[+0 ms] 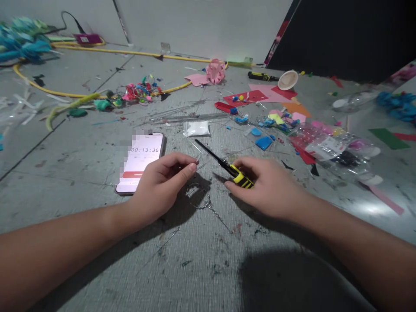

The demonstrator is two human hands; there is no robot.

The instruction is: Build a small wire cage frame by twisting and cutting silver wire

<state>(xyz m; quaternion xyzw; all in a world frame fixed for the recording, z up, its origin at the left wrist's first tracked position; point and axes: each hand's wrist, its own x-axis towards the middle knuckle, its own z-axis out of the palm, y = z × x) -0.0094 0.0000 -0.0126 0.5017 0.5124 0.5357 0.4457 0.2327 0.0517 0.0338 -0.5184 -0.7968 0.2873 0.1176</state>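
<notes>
My left hand point(165, 180) pinches a thin wire point(196, 159) between thumb and forefinger. In my right hand point(269, 186) is a black-and-yellow hand tool point(238, 174) with a long narrow black front; its exact kind is unclear. The tip points up and left, past the left fingertips, apart from them. Below and between the hands lies a loop of twisted wire point(208, 203) with a tail. A phone point(143, 160) showing a running timer is beside the left hand. Just beyond the fingertips sits a small white packet point(196, 128).
Straight wires point(191, 117) lie farther back. Paper scraps point(250, 97), blue clay pieces point(264, 142) and a clear plastic bottle point(331, 145) are on the right. Another black-and-yellow tool point(263, 76) and a paper cup point(288, 80) lie behind. A yellow cable point(123, 53) runs along the back.
</notes>
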